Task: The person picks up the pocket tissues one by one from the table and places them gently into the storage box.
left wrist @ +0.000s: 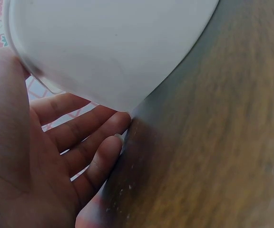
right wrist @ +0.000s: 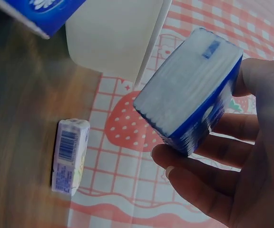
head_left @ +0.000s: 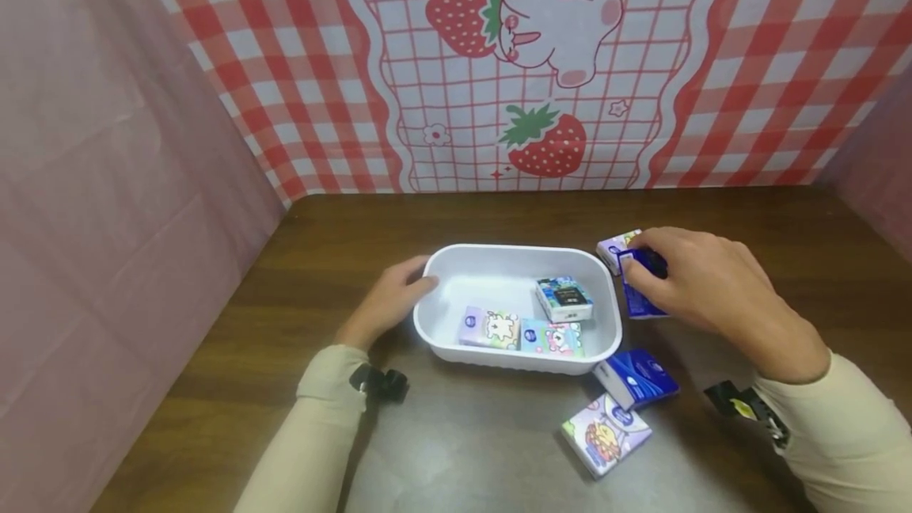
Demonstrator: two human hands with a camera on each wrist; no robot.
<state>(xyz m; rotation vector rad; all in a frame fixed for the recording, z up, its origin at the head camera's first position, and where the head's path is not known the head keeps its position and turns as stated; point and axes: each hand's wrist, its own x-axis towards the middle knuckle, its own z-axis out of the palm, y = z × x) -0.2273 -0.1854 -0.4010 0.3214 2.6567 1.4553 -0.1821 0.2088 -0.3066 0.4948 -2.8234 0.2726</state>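
My right hand (head_left: 712, 279) pinches a dark blue tissue pack (head_left: 641, 303) between thumb and fingers, to the right of the white plastic basin (head_left: 470, 266). In the right wrist view the same tissue pack (right wrist: 187, 88) appears lifted above the table, its pale side showing. My left hand (head_left: 385, 301) holds the basin's left end, with the thumb over the rim and the fingers along the outer wall. Inside the basin lie a purple tissue pack (head_left: 490, 328), a light blue one (head_left: 552, 338) and a blue-green pack with a black label (head_left: 564, 298).
Another blue tissue pack (head_left: 639, 378) leans by the basin's front right corner, touching a purple pack (head_left: 606, 435) in front. One more purple pack (head_left: 614, 248) sits behind the right hand. A red checked cloth (head_left: 313, 62) hangs behind the wooden table (head_left: 285, 275).
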